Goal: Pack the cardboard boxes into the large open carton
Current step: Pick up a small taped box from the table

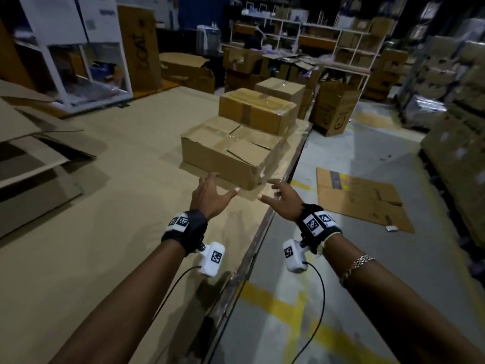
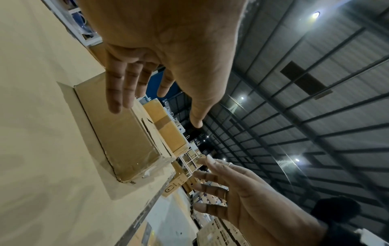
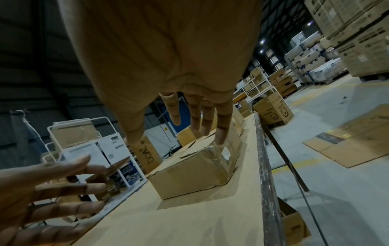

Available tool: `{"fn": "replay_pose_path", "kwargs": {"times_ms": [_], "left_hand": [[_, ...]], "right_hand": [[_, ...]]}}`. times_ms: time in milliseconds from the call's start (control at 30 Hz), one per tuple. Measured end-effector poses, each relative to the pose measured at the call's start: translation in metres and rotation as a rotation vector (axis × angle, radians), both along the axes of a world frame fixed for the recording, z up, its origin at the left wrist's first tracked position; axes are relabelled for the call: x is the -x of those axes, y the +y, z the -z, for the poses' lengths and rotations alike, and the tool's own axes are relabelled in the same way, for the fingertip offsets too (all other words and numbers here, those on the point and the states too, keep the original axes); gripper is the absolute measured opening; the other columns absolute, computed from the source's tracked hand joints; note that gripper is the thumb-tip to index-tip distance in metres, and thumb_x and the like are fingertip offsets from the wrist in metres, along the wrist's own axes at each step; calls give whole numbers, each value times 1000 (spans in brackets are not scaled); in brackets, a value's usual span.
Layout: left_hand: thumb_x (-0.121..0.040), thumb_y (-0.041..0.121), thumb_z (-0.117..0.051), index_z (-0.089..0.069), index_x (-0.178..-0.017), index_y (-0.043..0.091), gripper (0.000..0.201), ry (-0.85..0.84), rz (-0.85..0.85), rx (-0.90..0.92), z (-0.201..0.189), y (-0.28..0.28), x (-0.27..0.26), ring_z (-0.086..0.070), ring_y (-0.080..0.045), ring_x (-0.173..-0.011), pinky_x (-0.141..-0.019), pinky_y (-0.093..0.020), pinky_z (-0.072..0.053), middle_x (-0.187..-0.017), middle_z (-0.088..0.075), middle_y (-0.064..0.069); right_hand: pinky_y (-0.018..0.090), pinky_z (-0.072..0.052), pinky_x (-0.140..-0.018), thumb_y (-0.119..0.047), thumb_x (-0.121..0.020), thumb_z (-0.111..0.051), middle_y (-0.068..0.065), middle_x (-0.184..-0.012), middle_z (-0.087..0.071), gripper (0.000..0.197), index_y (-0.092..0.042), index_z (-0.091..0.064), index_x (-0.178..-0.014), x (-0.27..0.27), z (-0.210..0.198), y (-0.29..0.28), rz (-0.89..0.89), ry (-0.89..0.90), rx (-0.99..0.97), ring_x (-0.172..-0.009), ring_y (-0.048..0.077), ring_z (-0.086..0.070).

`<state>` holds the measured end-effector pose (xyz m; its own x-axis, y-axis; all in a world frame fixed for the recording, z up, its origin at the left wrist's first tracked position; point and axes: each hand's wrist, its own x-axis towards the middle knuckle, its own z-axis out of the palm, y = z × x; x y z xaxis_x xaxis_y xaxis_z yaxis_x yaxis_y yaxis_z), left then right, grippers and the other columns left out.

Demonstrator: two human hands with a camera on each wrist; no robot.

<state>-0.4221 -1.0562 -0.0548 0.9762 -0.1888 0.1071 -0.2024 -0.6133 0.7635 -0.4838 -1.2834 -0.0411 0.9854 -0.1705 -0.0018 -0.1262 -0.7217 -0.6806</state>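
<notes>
A wide, flat, taped cardboard box (image 1: 225, 151) lies near the right edge of the table. A smaller taped box (image 1: 258, 110) is stacked on its far half, and a third box (image 1: 279, 89) stands behind. My left hand (image 1: 211, 191) and right hand (image 1: 278, 194) reach side by side toward the flat box's near face, fingers spread, holding nothing and not touching it. The left wrist view shows the left hand (image 2: 160, 69) stretched over that box (image 2: 126, 141). In the right wrist view the right hand's fingers (image 3: 221, 126) hover above the box's near right corner (image 3: 189, 173).
A cardboard sheet covers the table (image 1: 118, 206), whose metal edge (image 1: 278, 195) runs along the right. Flattened cardboard (image 1: 36, 158) lies at the left. On the floor are a flattened carton (image 1: 362, 198) and an upright printed carton (image 1: 333, 109). Shelving and stacked cartons fill the background.
</notes>
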Motion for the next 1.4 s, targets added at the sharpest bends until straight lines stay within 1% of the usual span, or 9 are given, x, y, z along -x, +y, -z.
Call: {"fn": "replay_pose_path", "kwargs": {"times_ms": [167,367,633,767,833,1000,1100,1267,1400], "left_hand": [[-82,68,-72,-44,-149,24,85,57,-28,-6,20,-29,-56,-61,-34,-124,-106,-44,-48,-148,-48,-11],[-86,64,-71,-28,-161,24,95,87,-49,-73,38,-84,-129,-45,-38,-140,-112,-46,-43,-162,-30,-13],[-92,57,-67,-28,-161,30,84,51,13,-135,61,-151,-212,-27,-36,-152,-119,-50,-36,-172,-6,-6],[-94,59,-63,-36,-155,34,71,68,19,-141,77,-159,-233,-35,-33,-149,-113,-53,-43,-172,-4,5],[-93,58,-64,-42,-149,34,64,42,2,-125,80,-159,-238,-43,-32,-143,-108,-53,-47,-171,-8,8],[-90,58,-69,-49,-139,36,58,18,-27,-80,83,-159,-242,-54,-27,-131,-96,-41,-53,-170,-11,10],[-90,55,-70,-49,-140,35,57,21,-27,-48,83,-158,-241,-51,-23,-136,-94,-37,-49,-170,-10,10],[-88,54,-73,-48,-143,31,65,49,-80,-20,81,-151,-238,-41,-28,-144,-109,-50,-45,-170,-8,7],[-82,61,-75,-47,-143,28,75,77,-130,-40,77,-124,-236,-38,-33,-146,-112,-53,-43,-170,-9,2]], "right_hand": [[44,-48,-105,-63,-86,-69,10,-152,-43,83,-19,-42,-151,-82,22,-38,6,58,25,-133,29,-51],[42,-40,-111,-50,-94,-65,16,-147,-47,70,-14,-43,-151,-183,38,-85,7,-18,162,-136,33,-45],[39,-37,-111,-49,-96,-63,17,-151,-43,66,-14,-45,-149,-304,62,-143,23,20,281,-138,35,-45],[47,-39,-109,-58,-90,-63,23,-148,-43,62,-13,-55,-131,-351,74,-164,23,53,398,-137,39,-42],[50,-39,-110,-73,-84,-57,24,-148,-42,76,-14,-54,-131,-372,75,-175,48,68,423,-138,39,-39],[58,-33,-117,-104,-53,-48,15,-164,-22,132,-20,-38,-154,-401,67,-195,114,158,313,-147,41,-30],[60,-30,-118,-96,-58,-60,16,-168,-12,126,-23,-33,-158,-403,62,-198,113,171,226,-149,44,-26],[61,-38,-112,-100,-40,-64,14,-157,-29,125,-36,-43,-145,-399,62,-195,176,148,166,-142,43,-35],[58,-39,-112,-91,-43,-75,14,-152,-33,111,-42,-45,-139,-368,59,-176,135,155,147,-139,42,-36]]}}
